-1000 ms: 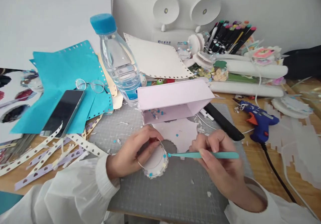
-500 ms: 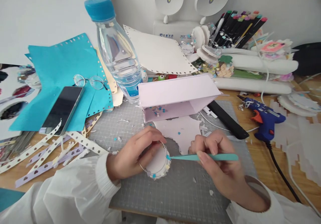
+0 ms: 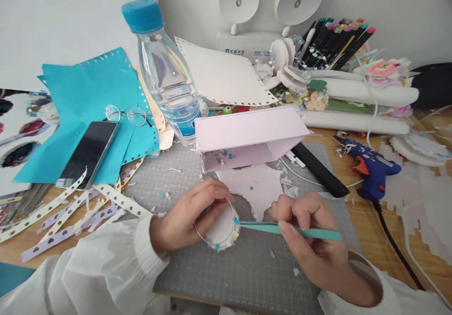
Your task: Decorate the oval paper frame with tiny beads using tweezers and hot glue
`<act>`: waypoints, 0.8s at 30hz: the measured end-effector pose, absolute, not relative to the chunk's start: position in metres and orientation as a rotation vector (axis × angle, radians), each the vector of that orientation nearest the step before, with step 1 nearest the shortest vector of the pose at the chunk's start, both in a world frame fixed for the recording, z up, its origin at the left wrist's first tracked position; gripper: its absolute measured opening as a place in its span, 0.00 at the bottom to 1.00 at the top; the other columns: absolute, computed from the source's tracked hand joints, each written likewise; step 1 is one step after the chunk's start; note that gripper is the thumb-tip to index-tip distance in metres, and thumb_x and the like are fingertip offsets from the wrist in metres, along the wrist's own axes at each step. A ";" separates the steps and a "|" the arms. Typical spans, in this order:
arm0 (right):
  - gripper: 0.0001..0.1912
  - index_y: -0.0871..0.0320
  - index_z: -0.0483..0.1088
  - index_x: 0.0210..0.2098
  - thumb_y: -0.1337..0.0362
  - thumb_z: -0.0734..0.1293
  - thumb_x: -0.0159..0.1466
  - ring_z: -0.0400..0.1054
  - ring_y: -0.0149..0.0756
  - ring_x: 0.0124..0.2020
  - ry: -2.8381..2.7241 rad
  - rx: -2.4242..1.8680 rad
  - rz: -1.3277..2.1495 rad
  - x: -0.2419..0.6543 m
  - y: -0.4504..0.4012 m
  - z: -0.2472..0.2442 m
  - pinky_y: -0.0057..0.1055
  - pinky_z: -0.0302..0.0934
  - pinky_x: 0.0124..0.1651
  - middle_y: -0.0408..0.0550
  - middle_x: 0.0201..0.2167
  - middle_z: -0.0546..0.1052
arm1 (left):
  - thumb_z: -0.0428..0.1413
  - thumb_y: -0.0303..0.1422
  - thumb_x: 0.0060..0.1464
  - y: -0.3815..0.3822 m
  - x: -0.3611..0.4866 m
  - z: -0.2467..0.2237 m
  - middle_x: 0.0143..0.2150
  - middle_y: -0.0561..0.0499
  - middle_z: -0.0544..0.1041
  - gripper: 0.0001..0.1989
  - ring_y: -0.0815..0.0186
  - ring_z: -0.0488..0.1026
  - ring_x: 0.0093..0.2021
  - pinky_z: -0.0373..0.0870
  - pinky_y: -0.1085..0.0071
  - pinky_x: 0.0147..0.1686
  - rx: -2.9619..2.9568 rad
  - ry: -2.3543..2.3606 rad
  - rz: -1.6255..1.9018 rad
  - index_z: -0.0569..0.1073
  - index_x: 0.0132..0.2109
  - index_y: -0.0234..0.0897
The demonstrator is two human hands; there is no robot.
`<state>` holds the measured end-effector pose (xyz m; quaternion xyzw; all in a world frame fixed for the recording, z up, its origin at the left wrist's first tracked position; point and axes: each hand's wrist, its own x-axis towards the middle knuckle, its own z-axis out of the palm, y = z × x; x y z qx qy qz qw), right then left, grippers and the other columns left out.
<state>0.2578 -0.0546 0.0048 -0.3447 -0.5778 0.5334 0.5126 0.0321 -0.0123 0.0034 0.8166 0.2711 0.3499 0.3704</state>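
Observation:
My left hand (image 3: 197, 216) is closed on a small round white paper disc (image 3: 219, 228) with a thin wire ring and tiny blue and cream pieces along its rim. Between the thumb and fingers of my right hand (image 3: 310, 235) is a pair of teal tweezers (image 3: 310, 232), its tip at a blue piece on the disc's right edge. Whether the tip grips that piece is too small to tell. Behind both hands lies a torn-edged pale paper sheet (image 3: 243, 183) with a blue bit on it. Beyond it stands a pale lilac folded paper box (image 3: 247, 129), small blue pieces inside.
A grey cutting mat (image 3: 229, 277) lies under my hands. At the left are a phone (image 3: 88, 150), glasses (image 3: 127, 116) on blue paper, and punched strips (image 3: 70, 235). A water bottle (image 3: 169, 79) stands behind. A blue glue gun (image 3: 376, 169) and black cutter (image 3: 319, 169) lie right.
The tweezers have tilted slightly, their back end lower and further right, with my right hand shifting a little. The disc and my left hand stay nearly where they were.

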 end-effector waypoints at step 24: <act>0.11 0.52 0.54 0.30 0.66 0.60 0.67 0.52 0.31 0.24 -1.248 -0.871 1.396 0.256 -0.051 0.009 0.31 0.50 0.28 0.39 0.22 0.58 | 0.49 0.18 0.58 -0.013 0.032 0.003 0.41 0.44 0.72 0.14 0.64 0.69 0.44 0.69 0.68 0.43 2.111 0.702 0.921 0.66 0.49 0.35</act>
